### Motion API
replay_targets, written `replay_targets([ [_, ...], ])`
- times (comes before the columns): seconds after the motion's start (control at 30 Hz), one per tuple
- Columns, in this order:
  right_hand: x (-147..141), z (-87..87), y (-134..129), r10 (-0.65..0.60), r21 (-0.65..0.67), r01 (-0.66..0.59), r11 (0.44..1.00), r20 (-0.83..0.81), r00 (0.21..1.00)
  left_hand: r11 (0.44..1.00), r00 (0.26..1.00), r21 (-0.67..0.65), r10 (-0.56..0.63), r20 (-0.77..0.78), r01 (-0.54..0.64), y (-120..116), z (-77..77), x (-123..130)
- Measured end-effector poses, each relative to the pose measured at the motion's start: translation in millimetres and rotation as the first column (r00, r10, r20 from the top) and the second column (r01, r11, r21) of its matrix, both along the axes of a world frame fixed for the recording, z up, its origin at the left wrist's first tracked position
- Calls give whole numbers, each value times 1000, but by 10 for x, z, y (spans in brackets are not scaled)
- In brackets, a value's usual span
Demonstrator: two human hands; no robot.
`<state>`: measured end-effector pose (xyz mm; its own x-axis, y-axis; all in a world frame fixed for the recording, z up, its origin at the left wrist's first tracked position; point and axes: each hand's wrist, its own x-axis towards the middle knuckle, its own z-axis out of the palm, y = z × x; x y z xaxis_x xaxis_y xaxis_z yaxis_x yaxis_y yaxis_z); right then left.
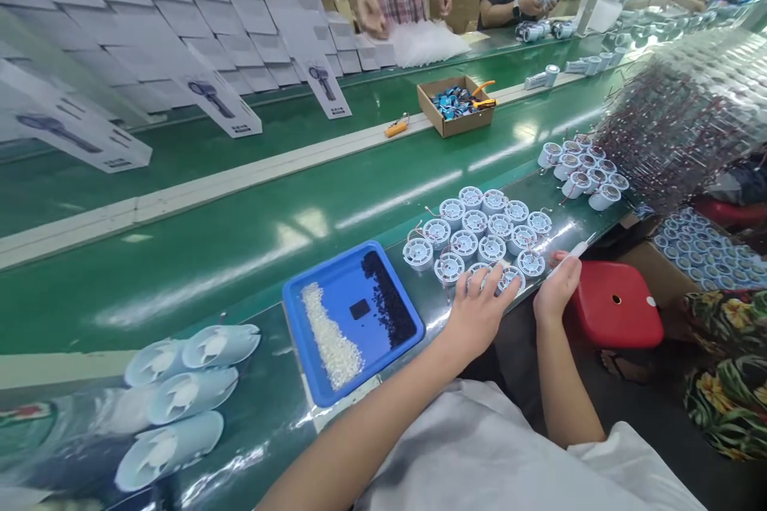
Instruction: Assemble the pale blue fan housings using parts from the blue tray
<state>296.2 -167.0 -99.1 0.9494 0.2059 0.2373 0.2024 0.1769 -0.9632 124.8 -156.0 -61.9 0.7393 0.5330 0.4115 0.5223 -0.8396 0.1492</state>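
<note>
My left hand (479, 311) rests on the front of a cluster of light-blue round fan housings (463, 243) with spoked tops and thin red wires. Its fingers are spread and touch the nearest housings; they partly cover them. My right hand (558, 287), just to the right, is closed around a slim white tool (576, 249) with a thin tip pointing away to the right. Whether the tool is a screwdriver I cannot tell. To the left of the cluster lies a blue tray (292, 335) with small white pieces (329, 335) and small black pieces (387, 299).
Light-blue half shells (192, 395) lie at the lower left. More housings (578, 168) and bundled wires (683, 112) are at right. A cardboard box (459, 124) stands on the green belt (240, 255). A red stool (620, 303) is beside me. Co-workers work across the belt.
</note>
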Motion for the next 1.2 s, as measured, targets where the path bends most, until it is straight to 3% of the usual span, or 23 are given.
replay_targets([
  [0.1,135,-85,207,-8,11,9,1000,-104,995,995,996,-46,84,-20,-85,46,36,-190],
  [0.27,361,-85,463,130,24,-128,991,-211,969,973,976,-132,175,-130,-192,170,19,-277],
  [0.43,347,-114,592,185,30,-182,983,-195,963,961,978,-210,155,-140,-183,165,-6,-170],
  [0.77,252,-77,639,113,2,-115,993,-213,971,988,996,-152,4,-94,-18,22,-85,72],
  [1.2,281,-110,647,174,-31,-186,982,-234,957,998,999,-40,38,-14,-39,12,-280,238],
])
